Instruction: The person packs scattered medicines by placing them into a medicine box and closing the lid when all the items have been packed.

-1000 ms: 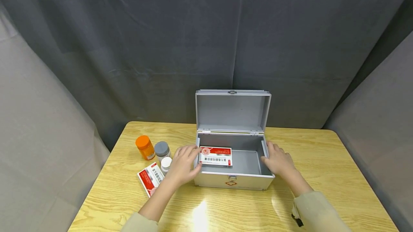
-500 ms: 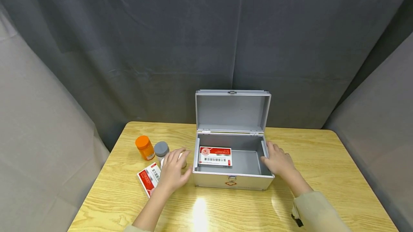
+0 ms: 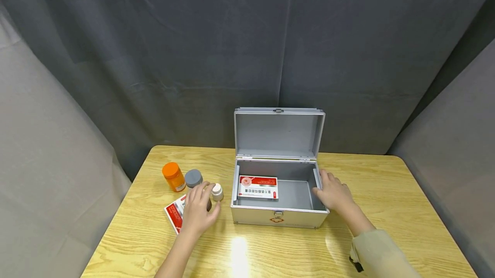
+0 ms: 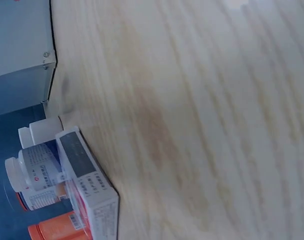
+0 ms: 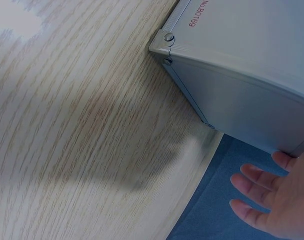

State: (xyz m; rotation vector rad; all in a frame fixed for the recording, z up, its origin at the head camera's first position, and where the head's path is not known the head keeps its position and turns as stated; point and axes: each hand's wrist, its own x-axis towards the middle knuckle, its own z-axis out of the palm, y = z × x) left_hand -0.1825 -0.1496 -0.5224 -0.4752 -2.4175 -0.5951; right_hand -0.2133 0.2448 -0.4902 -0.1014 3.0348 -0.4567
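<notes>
My left hand hovers over a red-and-white medicine box and a white bottle, fingers spread and relaxed. In the left wrist view only a fingertip shows at the left edge, apart from the bottles. A small white bottle stands just right of this hand. My right hand holds the right wall of an open silver case, its thumb over the rim and its fingers outside. In the right wrist view the other fingers hang loosely beside the case. Another medicine box lies inside the case.
An orange bottle and a grey-capped bottle stand at the left of the wooden table. The case lid stands raised at the back. A dark curtain hangs behind the table.
My left hand has drawn away from the case's left rim, moving left and toward me over the bottles. The small white bottle has come into view. My right hand has stayed in place.
</notes>
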